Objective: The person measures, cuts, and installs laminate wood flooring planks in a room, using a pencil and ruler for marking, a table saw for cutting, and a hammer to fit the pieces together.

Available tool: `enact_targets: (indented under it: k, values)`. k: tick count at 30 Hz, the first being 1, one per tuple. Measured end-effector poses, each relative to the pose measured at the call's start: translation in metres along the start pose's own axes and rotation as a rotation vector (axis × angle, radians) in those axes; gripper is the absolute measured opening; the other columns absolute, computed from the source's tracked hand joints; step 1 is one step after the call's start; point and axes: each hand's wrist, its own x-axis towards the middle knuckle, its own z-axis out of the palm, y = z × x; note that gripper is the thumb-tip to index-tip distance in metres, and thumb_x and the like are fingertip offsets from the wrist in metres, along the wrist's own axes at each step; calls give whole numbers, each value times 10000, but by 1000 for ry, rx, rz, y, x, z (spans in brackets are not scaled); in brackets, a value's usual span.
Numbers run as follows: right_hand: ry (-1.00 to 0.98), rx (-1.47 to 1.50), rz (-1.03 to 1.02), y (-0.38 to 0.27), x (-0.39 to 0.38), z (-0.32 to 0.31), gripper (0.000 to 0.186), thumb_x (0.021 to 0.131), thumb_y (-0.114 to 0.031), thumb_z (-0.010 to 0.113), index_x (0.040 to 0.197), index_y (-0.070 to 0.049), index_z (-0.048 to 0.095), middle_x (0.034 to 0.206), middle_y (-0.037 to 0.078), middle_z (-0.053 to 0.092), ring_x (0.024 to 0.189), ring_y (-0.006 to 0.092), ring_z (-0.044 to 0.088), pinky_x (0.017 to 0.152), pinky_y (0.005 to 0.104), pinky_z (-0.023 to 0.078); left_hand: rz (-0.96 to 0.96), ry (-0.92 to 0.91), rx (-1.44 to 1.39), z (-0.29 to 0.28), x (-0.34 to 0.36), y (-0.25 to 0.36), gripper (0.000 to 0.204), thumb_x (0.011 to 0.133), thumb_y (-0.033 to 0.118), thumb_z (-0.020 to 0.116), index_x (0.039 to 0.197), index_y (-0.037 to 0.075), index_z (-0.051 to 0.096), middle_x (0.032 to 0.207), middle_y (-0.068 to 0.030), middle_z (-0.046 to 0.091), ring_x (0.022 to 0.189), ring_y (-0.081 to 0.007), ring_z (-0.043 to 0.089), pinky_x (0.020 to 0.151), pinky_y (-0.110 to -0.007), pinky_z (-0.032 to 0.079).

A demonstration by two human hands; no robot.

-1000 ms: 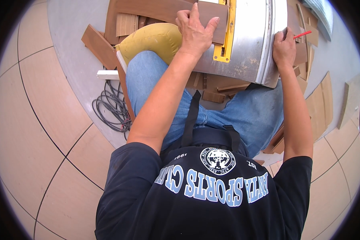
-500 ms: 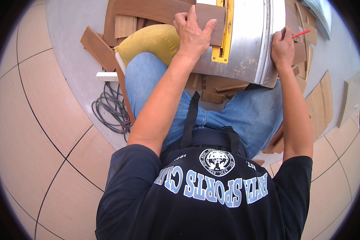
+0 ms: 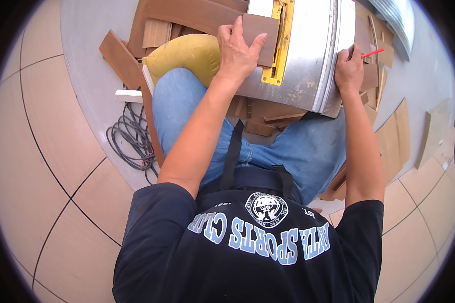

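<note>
A metal saw table (image 3: 308,55) with a yellow slotted insert plate (image 3: 287,45) stands before my knees. Flat on it lies a small brown wooden board (image 3: 261,38), its right side reaching over the yellow plate. My left hand (image 3: 237,56) grips this board from its left and near sides, with thumb and forefinger spread along it. At the table's right edge, my right hand (image 3: 350,71) is closed, fingers curled around the rim. A red pencil (image 3: 373,53) sticks out to the right from between those fingers. The blade, if any, cannot be made out in the slot.
Brown offcuts (image 3: 119,58) are heaped left of and behind the saw, more boards (image 3: 393,141) on the right. A yellow cushion (image 3: 187,55) sits by my left knee. A coiled dark cable (image 3: 131,139) lies on the floor beside a white bar (image 3: 128,95).
The whole view has shifted slightly, so everything sits a bit lower and further left. Both hands, the board and the pencil keep about the same places at the saw table.
</note>
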Motion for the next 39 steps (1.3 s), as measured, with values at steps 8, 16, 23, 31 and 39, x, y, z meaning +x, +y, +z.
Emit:
enact_targets:
  k: [8, 16, 23, 31, 39]
  values:
    - [42, 41, 33, 2, 1, 1, 569, 1015, -398, 486, 1462, -49, 526, 1337, 300, 632, 1243, 475, 596, 1065, 507, 466, 67, 9, 35, 3, -1, 1, 821, 898, 397, 790, 1483, -83, 470, 1234, -242, 464, 1171, -409, 448, 1078, -492, 402]
    - [-144, 1498, 421, 27, 9, -28, 577, 1010, -398, 488, 1456, -35, 527, 1337, 306, 628, 1248, 479, 591, 1068, 508, 462, 86, 23, 69, 3, -2, 0, 809, 893, 394, 799, 1469, -83, 490, 1232, -246, 466, 1157, -407, 449, 1076, -500, 402]
    - [-145, 1480, 381, 30, 10, -29, 574, 1006, -394, 488, 1450, -33, 531, 1337, 309, 627, 1244, 481, 592, 1065, 508, 465, 91, 32, 56, 4, -2, -1, 809, 887, 402, 802, 1469, -70, 498, 1242, -245, 461, 1163, -410, 442, 1079, -509, 399]
    - [-261, 1553, 451, 48, 19, -59, 574, 1005, -385, 480, 1449, -26, 533, 1337, 310, 629, 1252, 477, 593, 1070, 505, 466, 86, 23, 48, 3, -2, -1, 809, 885, 404, 800, 1472, -63, 497, 1260, -247, 452, 1172, -409, 438, 1085, -509, 394]
    - [-382, 1567, 499, 56, 21, -67, 585, 1006, -409, 492, 1458, -38, 515, 1315, 317, 634, 1205, 489, 611, 1042, 526, 482, 40, -3, 73, -6, 0, 12, 757, 907, 365, 788, 1504, 12, 484, 1212, -229, 495, 1162, -405, 506, 1064, -491, 421]
